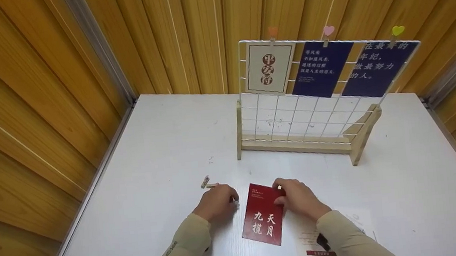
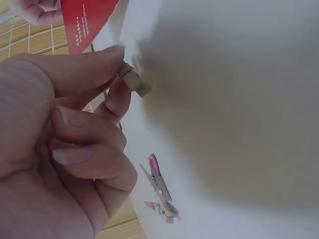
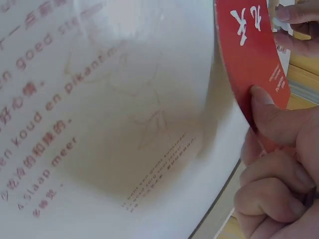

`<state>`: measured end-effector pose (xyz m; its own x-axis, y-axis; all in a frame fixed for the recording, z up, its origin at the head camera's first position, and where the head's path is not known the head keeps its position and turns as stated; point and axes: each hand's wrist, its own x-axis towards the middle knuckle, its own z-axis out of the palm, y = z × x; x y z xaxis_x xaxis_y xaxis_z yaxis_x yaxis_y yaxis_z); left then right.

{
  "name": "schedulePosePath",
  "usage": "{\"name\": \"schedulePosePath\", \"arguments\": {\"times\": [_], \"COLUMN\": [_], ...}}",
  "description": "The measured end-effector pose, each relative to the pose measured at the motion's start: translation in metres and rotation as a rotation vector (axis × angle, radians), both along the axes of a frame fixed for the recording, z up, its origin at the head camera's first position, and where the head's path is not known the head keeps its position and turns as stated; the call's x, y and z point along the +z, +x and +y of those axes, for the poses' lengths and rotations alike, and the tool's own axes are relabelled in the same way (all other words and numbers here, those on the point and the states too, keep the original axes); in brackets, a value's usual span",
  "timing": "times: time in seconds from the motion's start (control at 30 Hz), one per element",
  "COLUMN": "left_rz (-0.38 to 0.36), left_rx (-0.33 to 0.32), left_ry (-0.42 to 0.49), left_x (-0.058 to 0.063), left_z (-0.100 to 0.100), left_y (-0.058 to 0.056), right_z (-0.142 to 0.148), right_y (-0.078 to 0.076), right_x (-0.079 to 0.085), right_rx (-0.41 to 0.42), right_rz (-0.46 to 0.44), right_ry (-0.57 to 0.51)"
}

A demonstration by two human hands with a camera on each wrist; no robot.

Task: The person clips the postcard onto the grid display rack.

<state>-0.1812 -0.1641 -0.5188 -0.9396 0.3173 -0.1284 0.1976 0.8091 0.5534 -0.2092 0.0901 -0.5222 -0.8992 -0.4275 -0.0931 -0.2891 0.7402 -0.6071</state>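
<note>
A small wooden clothespin point(image 2: 131, 79) is pinched between the thumb and forefinger of my left hand point(image 1: 217, 202); the other fingers curl beside it. My right hand point(image 1: 300, 197) grips the upper right edge of a red card point(image 1: 262, 221) with white characters, thumb on its face. In the right wrist view the red card point(image 3: 249, 55) bends slightly in that grip. The left hand is just left of the card, apart from it. Two more clothespins lie on the table beyond the left hand, one with a pink top point(image 2: 158, 179), the other point(image 2: 167, 211) close to it.
A white wire grid rack point(image 1: 293, 115) on a wooden stand point(image 1: 296, 145) stands at the back. Heart-topped clips hold a white card point(image 1: 258, 68) and two dark blue cards point(image 1: 317, 81) on it. A printed white card point(image 1: 310, 241) lies under the right forearm on the white table point(image 1: 162, 142).
</note>
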Motion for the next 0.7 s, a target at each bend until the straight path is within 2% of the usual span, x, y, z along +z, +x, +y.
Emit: {"name": "schedulePosePath", "arguments": {"times": [0.13, 0.27, 0.4, 0.53, 0.7], "left_rz": [-0.067, -0.095, -0.067, -0.002, 0.043], "left_rx": [0.031, 0.065, 0.070, 0.044, 0.039], "left_ry": [0.048, 0.082, 0.087, 0.086, 0.093], "left_x": [0.006, 0.012, 0.016, 0.019, 0.021], "left_z": [-0.002, -0.004, -0.004, -0.005, -0.004], "left_y": [-0.001, -0.002, -0.003, -0.004, -0.003], "right_z": [0.002, 0.003, 0.003, 0.004, 0.005], "right_y": [-0.005, -0.008, -0.012, -0.014, -0.015], "right_x": [0.001, 0.005, 0.011, 0.018, 0.023], "right_rx": [-0.019, -0.017, -0.019, -0.016, 0.004], "right_rz": [-0.035, -0.025, 0.002, 0.024, 0.033], "right_ry": [-0.057, -0.080, -0.088, -0.097, -0.117]}}
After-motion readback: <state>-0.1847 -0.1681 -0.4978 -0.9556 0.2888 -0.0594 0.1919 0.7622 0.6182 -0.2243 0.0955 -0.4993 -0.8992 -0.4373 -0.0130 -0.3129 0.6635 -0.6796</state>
